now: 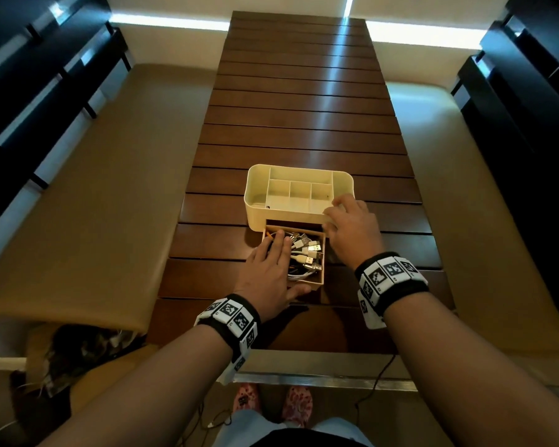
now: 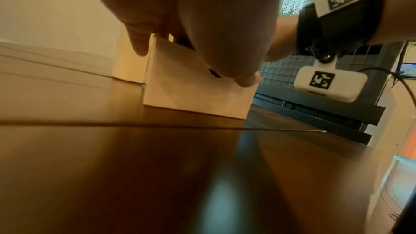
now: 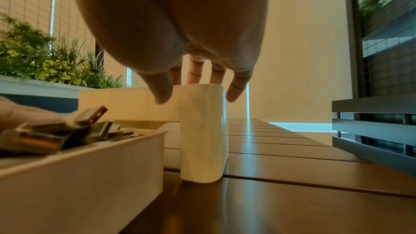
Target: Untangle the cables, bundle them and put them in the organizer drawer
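Note:
A cream organizer stands on the slatted wooden table. Its drawer is pulled out toward me. A pile of white and dark cables with USB plugs fills it. My left hand lies flat on the cables' left half, and its thumb touches the drawer's front wall. My right hand rests with straight fingers on the organizer's near right corner. In the right wrist view the plugs stick up above the drawer wall.
The organizer's top compartments hold nothing that I can see. Beige cushioned benches run along both sides of the table, with dark slatted backs behind them. A black cord hangs below the table's near edge.

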Action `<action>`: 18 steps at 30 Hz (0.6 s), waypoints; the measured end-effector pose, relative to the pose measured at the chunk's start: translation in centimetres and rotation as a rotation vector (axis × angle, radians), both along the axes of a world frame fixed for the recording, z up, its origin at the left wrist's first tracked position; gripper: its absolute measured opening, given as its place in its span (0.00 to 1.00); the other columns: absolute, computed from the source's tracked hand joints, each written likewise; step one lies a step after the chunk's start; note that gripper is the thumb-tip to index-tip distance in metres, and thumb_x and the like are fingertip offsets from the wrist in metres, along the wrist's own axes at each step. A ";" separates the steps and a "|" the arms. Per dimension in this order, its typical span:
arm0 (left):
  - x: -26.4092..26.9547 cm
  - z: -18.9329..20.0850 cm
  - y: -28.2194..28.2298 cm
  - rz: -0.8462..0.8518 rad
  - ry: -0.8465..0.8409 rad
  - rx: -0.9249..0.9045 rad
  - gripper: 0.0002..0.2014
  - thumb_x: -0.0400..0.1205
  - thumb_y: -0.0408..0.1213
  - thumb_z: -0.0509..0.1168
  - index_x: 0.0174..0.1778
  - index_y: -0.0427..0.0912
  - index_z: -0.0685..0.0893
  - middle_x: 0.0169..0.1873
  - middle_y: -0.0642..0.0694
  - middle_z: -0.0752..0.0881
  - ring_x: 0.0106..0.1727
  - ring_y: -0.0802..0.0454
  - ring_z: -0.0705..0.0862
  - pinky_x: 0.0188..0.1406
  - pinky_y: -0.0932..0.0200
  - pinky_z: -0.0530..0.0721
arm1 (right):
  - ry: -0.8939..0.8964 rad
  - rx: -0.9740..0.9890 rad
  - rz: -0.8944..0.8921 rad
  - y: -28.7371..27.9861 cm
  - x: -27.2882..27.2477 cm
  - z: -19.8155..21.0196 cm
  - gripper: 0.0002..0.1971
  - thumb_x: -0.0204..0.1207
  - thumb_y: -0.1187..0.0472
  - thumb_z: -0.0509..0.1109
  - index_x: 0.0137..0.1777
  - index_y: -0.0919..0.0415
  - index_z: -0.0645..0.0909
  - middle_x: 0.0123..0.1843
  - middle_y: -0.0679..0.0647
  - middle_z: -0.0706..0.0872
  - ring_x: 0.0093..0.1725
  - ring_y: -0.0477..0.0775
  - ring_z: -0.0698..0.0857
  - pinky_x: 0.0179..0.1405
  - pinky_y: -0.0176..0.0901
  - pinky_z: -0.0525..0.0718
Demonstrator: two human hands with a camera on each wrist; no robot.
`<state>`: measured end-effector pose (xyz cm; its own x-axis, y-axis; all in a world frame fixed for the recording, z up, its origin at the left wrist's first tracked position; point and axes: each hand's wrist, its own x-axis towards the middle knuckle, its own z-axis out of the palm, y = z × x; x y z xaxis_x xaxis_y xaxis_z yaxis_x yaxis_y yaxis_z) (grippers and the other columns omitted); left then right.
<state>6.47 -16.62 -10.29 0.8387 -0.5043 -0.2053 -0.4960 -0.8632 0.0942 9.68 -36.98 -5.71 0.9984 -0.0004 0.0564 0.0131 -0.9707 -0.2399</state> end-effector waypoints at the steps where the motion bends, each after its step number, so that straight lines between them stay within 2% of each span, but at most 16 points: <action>1: 0.0 -0.5 -0.1 -0.007 -0.015 0.011 0.53 0.79 0.76 0.43 0.87 0.37 0.40 0.88 0.38 0.41 0.88 0.40 0.43 0.87 0.43 0.51 | 0.014 -0.004 -0.012 0.2 0.1 -0.1 0.14 0.83 0.53 0.67 0.65 0.53 0.82 0.71 0.52 0.74 0.68 0.56 0.74 0.63 0.56 0.80; 3: 0.0 -0.7 -0.2 -0.011 -0.033 0.008 0.55 0.79 0.74 0.53 0.87 0.36 0.39 0.87 0.37 0.40 0.88 0.38 0.42 0.87 0.43 0.51 | 0.051 -0.011 -0.017 0.6 0.4 -0.1 0.12 0.83 0.54 0.66 0.64 0.53 0.80 0.69 0.55 0.74 0.68 0.58 0.74 0.60 0.58 0.83; 5: -0.2 -0.8 -0.2 -0.041 -0.068 0.008 0.52 0.83 0.61 0.61 0.85 0.34 0.34 0.87 0.35 0.40 0.88 0.38 0.40 0.88 0.44 0.45 | 0.065 -0.014 -0.004 0.8 0.4 -0.1 0.11 0.85 0.55 0.63 0.63 0.54 0.79 0.64 0.55 0.77 0.64 0.58 0.76 0.54 0.56 0.86; 7: -0.3 -1.2 -0.1 -0.076 -0.139 0.008 0.43 0.87 0.43 0.59 0.80 0.32 0.30 0.87 0.32 0.42 0.88 0.37 0.38 0.87 0.45 0.40 | 0.070 -0.024 0.025 0.8 0.4 0.1 0.10 0.86 0.56 0.61 0.62 0.55 0.80 0.57 0.55 0.79 0.57 0.56 0.79 0.49 0.53 0.86; 9: -0.5 -1.5 -0.1 -0.074 -0.178 0.008 0.40 0.86 0.35 0.56 0.80 0.29 0.31 0.87 0.30 0.43 0.87 0.36 0.38 0.87 0.42 0.43 | 0.098 -0.030 0.055 0.8 0.3 0.4 0.10 0.87 0.57 0.60 0.62 0.56 0.81 0.53 0.55 0.81 0.53 0.56 0.80 0.49 0.53 0.85; 13: -0.8 -2.5 -0.2 -0.081 -0.181 0.056 0.40 0.87 0.39 0.55 0.82 0.27 0.33 0.86 0.28 0.43 0.88 0.33 0.41 0.86 0.37 0.49 | 0.161 -0.011 0.101 0.7 0.1 0.9 0.12 0.87 0.57 0.58 0.61 0.57 0.83 0.50 0.56 0.85 0.51 0.59 0.82 0.53 0.57 0.84; 16: -0.5 -3.3 -0.2 -0.013 -0.104 0.001 0.41 0.87 0.38 0.56 0.84 0.32 0.32 0.86 0.30 0.41 0.87 0.32 0.43 0.83 0.35 0.58 | 0.162 0.008 0.109 0.6 -0.4 0.9 0.12 0.87 0.57 0.58 0.58 0.57 0.83 0.46 0.55 0.87 0.48 0.60 0.84 0.54 0.59 0.85; 18: -0.7 -3.4 -0.2 0.010 -0.078 0.002 0.41 0.87 0.39 0.55 0.85 0.33 0.34 0.86 0.31 0.40 0.87 0.31 0.43 0.83 0.36 0.59 | 0.189 0.025 0.109 0.7 -0.6 1.0 0.12 0.87 0.56 0.58 0.59 0.56 0.82 0.48 0.57 0.87 0.50 0.61 0.84 0.54 0.59 0.86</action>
